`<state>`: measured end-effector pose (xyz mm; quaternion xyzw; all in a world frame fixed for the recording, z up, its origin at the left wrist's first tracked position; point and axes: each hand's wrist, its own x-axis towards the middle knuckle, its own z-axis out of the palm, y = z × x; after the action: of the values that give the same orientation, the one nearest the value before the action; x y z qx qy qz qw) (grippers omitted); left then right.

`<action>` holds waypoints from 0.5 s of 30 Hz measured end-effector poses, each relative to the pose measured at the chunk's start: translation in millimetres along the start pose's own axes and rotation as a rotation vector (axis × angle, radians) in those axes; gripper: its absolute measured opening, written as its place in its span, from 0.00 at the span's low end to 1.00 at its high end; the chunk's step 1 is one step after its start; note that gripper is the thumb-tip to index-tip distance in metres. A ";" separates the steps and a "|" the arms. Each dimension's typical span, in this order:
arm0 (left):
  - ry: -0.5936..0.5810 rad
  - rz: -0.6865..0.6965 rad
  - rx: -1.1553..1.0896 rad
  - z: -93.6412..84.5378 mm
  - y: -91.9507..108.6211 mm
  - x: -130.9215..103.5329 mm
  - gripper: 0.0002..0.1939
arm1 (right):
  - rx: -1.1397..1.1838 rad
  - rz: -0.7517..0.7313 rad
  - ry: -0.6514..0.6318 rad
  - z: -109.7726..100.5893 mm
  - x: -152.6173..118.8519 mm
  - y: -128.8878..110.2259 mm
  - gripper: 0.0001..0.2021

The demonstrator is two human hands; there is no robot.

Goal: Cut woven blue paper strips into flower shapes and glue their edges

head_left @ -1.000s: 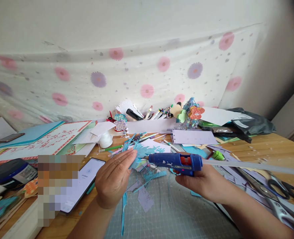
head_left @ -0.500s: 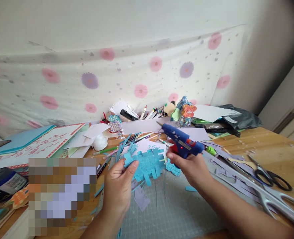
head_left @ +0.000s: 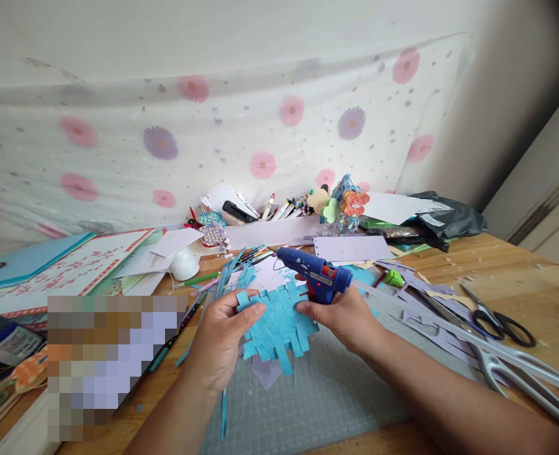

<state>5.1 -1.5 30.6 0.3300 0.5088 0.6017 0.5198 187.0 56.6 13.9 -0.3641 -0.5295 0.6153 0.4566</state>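
Note:
A light blue woven piece of paper strips [head_left: 279, 322] hangs over the grey cutting mat [head_left: 336, 398], its strip ends uneven. My left hand [head_left: 222, 338] pinches its upper left corner between thumb and fingers. My right hand [head_left: 343, 313] is closed around the handle of a blue glue gun [head_left: 314, 272], whose nozzle points up and left behind the woven paper. The thumb of that hand touches the paper's right edge. A purple paper scrap [head_left: 266, 373] lies on the mat below the woven piece.
Black-handled scissors [head_left: 492, 319] and large silver scissors [head_left: 487, 363] lie at the right among purple paper scraps [head_left: 421, 325]. Pens and markers [head_left: 288, 208] stand at the back. A white thread spool [head_left: 184, 265] and patterned sheets [head_left: 113, 265] are at the left.
My right hand has brought the glue gun left and its thumb now meets the woven paper. The paper has turned to face me more flatly. The whole view has shifted slightly.

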 end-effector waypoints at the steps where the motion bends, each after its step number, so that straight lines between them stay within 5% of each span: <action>1: 0.018 -0.022 0.006 0.8 -1.0 -0.6 0.18 | 0.009 0.014 -0.008 0.9 0.3 0.8 0.22; 15: -0.001 0.071 0.085 3.1 -17.3 1.2 0.14 | -0.074 -0.090 0.019 -4.4 1.4 0.8 0.20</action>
<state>12.7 -0.5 14.7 0.3697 0.5216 0.5976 0.4839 190.5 59.3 12.4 -0.3625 -0.5633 0.5708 0.4749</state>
